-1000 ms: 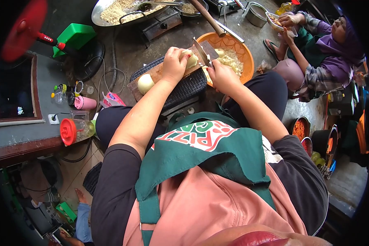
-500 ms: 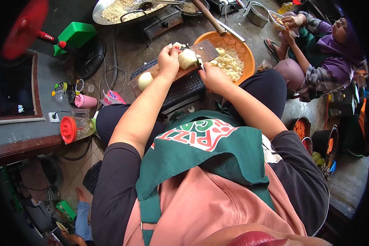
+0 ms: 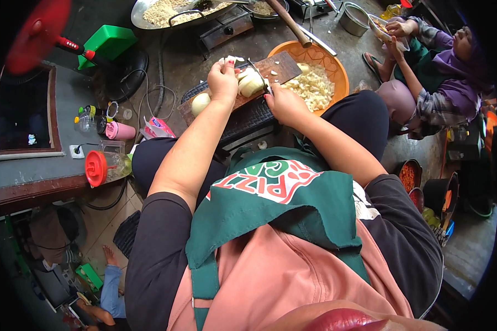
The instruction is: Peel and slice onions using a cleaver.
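A peeled pale onion rests on a wooden board, with cuts visible across it. My left hand is closed against its left side, and white onion pieces show at the fingertips. My right hand grips a knife, its handle mostly hidden in the fist and its blade beside the onion. Another whole peeled onion sits at the board's left end, near my left wrist. Right of the board, chopped onion fills part of an orange basin.
A dark woven stool or crate is under the board. Beyond are a wok, a gas stove and a wooden handle reaching over the basin. A co-worker sits at right holding a container. A red fan spins at left.
The knife blade now shows upright at the onion's right side, where it was mostly hidden before. The onion looks more parted. The whole view has shifted slightly.
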`<state>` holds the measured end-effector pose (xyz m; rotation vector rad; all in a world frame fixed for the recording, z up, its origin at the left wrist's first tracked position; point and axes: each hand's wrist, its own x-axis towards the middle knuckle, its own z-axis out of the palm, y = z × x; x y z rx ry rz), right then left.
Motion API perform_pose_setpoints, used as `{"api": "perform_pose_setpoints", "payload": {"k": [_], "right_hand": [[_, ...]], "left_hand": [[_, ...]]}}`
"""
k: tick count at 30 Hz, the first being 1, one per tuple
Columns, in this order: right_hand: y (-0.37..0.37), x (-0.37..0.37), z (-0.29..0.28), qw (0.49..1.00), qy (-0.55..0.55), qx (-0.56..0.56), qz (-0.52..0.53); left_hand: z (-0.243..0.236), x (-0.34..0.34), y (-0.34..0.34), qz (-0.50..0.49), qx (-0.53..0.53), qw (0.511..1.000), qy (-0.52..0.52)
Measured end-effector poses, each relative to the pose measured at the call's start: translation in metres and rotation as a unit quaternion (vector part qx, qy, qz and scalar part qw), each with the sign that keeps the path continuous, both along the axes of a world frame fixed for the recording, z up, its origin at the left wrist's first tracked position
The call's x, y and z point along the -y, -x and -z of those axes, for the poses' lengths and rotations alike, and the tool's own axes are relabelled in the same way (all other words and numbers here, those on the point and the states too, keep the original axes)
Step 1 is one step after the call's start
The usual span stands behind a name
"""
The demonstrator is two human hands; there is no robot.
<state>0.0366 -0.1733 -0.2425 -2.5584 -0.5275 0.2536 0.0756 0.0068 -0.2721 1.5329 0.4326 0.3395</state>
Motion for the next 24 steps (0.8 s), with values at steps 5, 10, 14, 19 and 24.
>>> {"api": "perform_pose_setpoints", "payload": {"k": [5,10,14,19,24], "right_hand": [[-0.005,-0.002,0.002,0.998,-0.032,-0.048,0.033],[0.001,-0.009,-0.004,0.999,-0.027,-0.043,0.018],[0.003,-0.012,0.006,1.000,-0.021,0.002,-0.013],[0.006,-0.021,0.007,0.999,-0.030,0.003,-0.026],[0.001,-0.010,-0.007,1.000,-0.019,-0.013,0.004]], "left_hand": [[-0.011,-0.002,-0.001,-0.038,0.022,0.999,0.010],[-0.015,-0.012,-0.001,-0.029,0.035,0.999,0.027],[-0.015,-0.015,-0.003,0.016,-0.002,1.000,0.027],[-0.009,-0.012,-0.002,-0.002,-0.006,0.999,0.042],[-0.016,-0.021,-0.004,-0.020,0.055,0.997,-0.045]]}}
